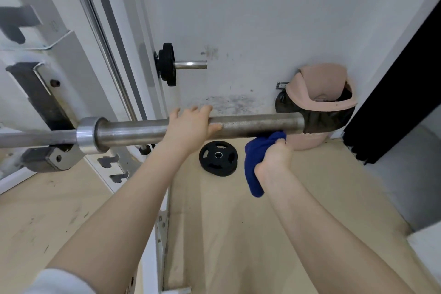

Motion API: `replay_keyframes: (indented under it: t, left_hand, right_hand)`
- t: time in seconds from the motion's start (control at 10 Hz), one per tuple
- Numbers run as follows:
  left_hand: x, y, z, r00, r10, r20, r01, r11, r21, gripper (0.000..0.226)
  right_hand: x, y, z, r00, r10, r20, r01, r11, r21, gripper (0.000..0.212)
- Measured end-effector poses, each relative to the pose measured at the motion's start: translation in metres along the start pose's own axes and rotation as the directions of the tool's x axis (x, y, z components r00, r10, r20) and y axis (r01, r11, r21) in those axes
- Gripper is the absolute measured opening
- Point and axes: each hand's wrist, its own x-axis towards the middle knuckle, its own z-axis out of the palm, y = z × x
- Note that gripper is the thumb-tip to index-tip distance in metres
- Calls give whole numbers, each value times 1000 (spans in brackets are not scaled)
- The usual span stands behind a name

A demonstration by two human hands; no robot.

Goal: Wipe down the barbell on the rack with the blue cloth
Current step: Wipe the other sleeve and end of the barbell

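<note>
1. barbell (257, 124) lies level across the middle of the view, running from 9 o'clock toward 3 o'clock, its thick sleeve ending just in front of the bin.
2. rack (47, 102), white with grey steel catches, fills the 9 to 11 o'clock side; the thin shaft of the barbell rests on a catch there, with the collar (87, 135) just to the right of it.
3. left hand (191, 126) sits over the top of the sleeve at centre, fingers draped across the far side and thumb along the near side, wrapped loosely round the metal.
4. right hand (274, 157) is at about 4 o'clock from centre, fingers curled tight round the blue cloth (256, 162).
5. the cloth is bunched; its upper end touches the underside of the sleeve near the tip, and the rest hangs down below the fist.
6. a black weight plate (218, 158) lies flat on the floor, between the two forearms.
7. a pink bin (319, 93) with a dark liner stands against the wall at 2 o'clock.
8. another black plate (168, 64) sits on a peg on the rack at 12 o'clock.
</note>
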Motion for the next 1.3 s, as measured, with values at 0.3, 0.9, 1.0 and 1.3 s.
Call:
replay_keyframes:
  t: [0.3, 0.9, 1.0, 1.3]
  left_hand:
    - [-48, -48, -5, 978, 20, -206, 7, 991, 130, 59]
    - [-55, -82, 12, 909, 95, -407, -5, 976, 219, 59]
    - [-55, -83, 13, 906, 106, -410, -6, 972, 236, 61]
    - [-74, -112, -7, 900, 109, -421, -63, 991, 122, 61]
  right_hand:
    - [-4, 3, 23, 394, -554, 733, 908, 112, -403, 34]
    - [-29, 54, 57, 133, -323, 937, 755, -580, -307, 26]
    - [-35, 65, 56, 24, -252, 967, 768, -614, -179, 30]
    - [-65, 90, 75, 54, -195, 979, 733, -659, -171, 33]
